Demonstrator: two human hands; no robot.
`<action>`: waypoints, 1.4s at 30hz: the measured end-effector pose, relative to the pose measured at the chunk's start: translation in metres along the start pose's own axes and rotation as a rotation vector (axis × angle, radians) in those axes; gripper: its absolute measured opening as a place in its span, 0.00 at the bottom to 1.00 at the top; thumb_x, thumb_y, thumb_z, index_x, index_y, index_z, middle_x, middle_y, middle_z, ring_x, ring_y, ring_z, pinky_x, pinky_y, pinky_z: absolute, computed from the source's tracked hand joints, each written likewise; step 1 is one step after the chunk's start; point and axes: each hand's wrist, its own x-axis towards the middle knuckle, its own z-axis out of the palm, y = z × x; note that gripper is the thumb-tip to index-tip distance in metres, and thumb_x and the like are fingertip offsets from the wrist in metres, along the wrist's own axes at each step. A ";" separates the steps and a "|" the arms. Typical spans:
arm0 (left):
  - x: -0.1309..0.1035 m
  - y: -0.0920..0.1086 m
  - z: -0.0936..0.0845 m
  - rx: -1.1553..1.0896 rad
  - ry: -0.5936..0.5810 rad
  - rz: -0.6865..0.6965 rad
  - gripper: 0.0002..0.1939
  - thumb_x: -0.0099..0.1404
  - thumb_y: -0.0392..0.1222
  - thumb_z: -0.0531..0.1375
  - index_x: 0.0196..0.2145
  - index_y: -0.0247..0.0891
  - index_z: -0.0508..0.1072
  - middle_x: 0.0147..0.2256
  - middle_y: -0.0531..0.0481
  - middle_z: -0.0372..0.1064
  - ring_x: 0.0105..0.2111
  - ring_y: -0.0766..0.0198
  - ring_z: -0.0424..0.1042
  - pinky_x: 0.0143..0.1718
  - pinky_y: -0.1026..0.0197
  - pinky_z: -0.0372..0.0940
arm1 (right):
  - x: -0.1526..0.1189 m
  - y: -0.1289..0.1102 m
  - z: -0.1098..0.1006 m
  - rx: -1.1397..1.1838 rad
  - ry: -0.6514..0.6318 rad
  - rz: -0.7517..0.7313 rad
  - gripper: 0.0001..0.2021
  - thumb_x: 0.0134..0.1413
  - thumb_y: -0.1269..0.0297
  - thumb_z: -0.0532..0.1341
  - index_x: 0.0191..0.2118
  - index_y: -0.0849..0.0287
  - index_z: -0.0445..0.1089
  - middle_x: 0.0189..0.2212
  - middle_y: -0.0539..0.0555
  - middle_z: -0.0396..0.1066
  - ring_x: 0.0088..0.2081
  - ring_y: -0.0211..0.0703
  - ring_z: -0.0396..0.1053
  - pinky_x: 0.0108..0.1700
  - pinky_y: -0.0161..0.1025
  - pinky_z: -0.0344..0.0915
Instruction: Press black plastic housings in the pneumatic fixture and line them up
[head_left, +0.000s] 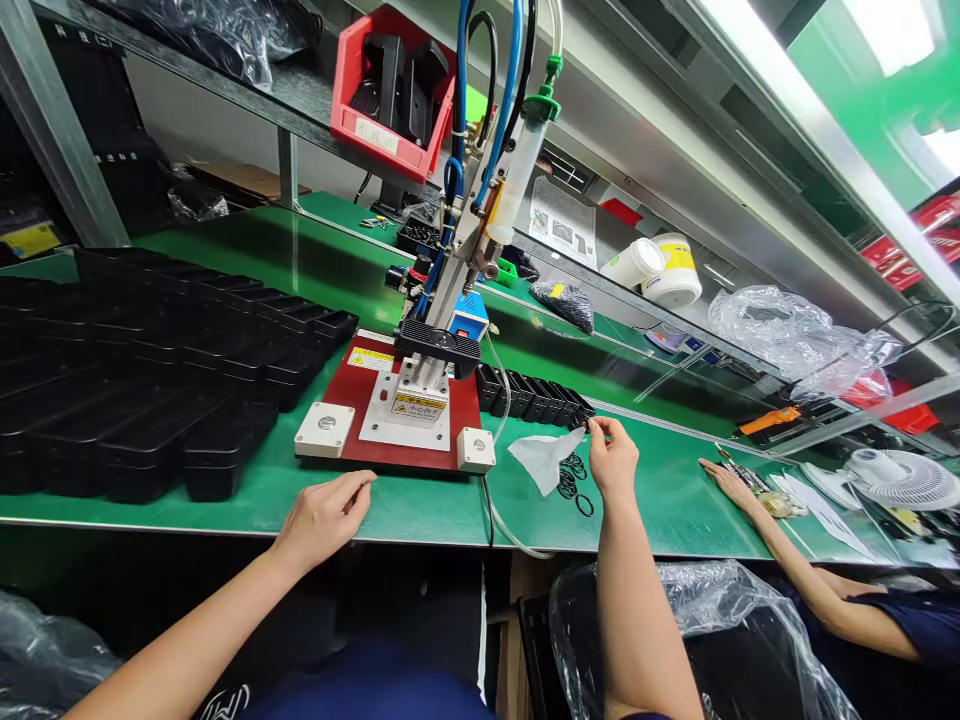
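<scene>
My right hand (615, 458) is closed in a pinch on the corner of a white cloth (544, 460), which hangs from the fingertips over the green bench. Several black rings (584, 505) lie beside and partly behind the cloth. My left hand (324, 515) rests at the bench's front edge with fingers curled together; whether it holds anything is hidden. Just beyond it stands a press machine (427, 375) on a red base, with white button boxes (325, 430) at its front corners. A black part (439, 345) sits on the machine's holder.
Black cases (150, 440) cover the left of the bench. A row of small black parts (532, 395) stands right of the machine. At the right are a co-worker's arm (787, 560) and a white fan (900, 480). A red bin (390, 150) sits on the shelf.
</scene>
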 end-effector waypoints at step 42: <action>0.105 0.159 0.120 0.205 -0.702 0.561 0.16 0.59 0.43 0.63 0.42 0.32 0.72 0.54 0.32 0.63 0.60 0.44 0.55 0.57 0.42 0.53 | -0.034 0.101 0.009 0.103 0.123 0.277 0.18 0.51 0.52 0.55 0.36 0.62 0.74 0.31 0.61 0.77 0.33 0.50 0.72 0.39 0.43 0.66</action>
